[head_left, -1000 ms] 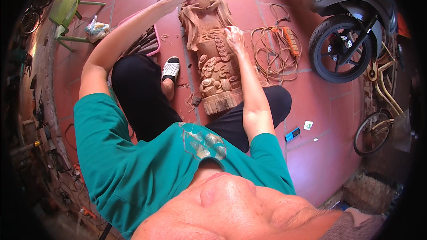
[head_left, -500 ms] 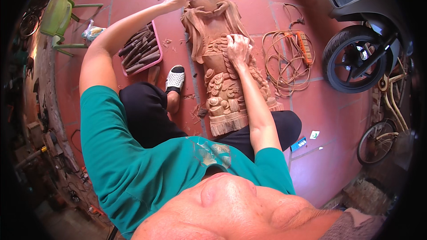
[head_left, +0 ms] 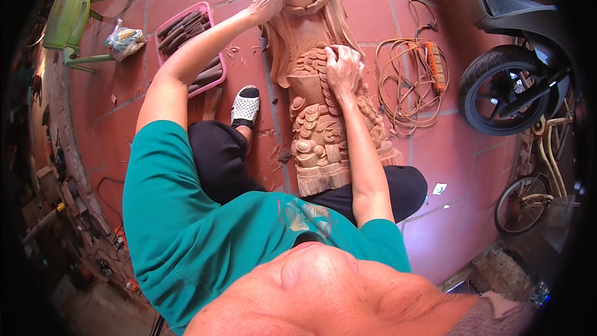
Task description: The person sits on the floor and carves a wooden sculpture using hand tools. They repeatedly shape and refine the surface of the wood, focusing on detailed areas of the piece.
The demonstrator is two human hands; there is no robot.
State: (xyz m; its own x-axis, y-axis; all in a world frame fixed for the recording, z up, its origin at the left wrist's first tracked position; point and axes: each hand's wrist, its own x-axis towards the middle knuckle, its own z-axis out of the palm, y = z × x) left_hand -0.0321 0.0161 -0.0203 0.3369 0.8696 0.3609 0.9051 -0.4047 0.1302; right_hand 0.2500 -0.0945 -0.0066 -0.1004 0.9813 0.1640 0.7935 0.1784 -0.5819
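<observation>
A carved wooden statue (head_left: 311, 118) lies on its back on the floor before me, its bearded head at the far end and its base by my legs. My left hand (head_left: 269, 0) is at the statue's upper body, beside its carved hands, fingers bent and pressed together; anything between them is too small to make out. Lower down, my right hand (head_left: 344, 70) rests on the raised round carvings of the middle, fingers a little apart and bent over the surface. No tool shows in it.
A pink basket (head_left: 160, 28) of dark-handled tools stands left of the statue. Beyond it are a plastic bag (head_left: 124, 40) and a green chair (head_left: 67, 15). To the right lie a coiled cord (head_left: 388, 102) with an orange power strip (head_left: 436, 65), near a motorbike wheel (head_left: 469, 90). Wood chips (head_left: 273, 155) litter the floor.
My left hand has shifted from beside the statue's shoulder onto its upper body. My right hand stays on the carvings. The view has tilted, so the statue's head shows more.
</observation>
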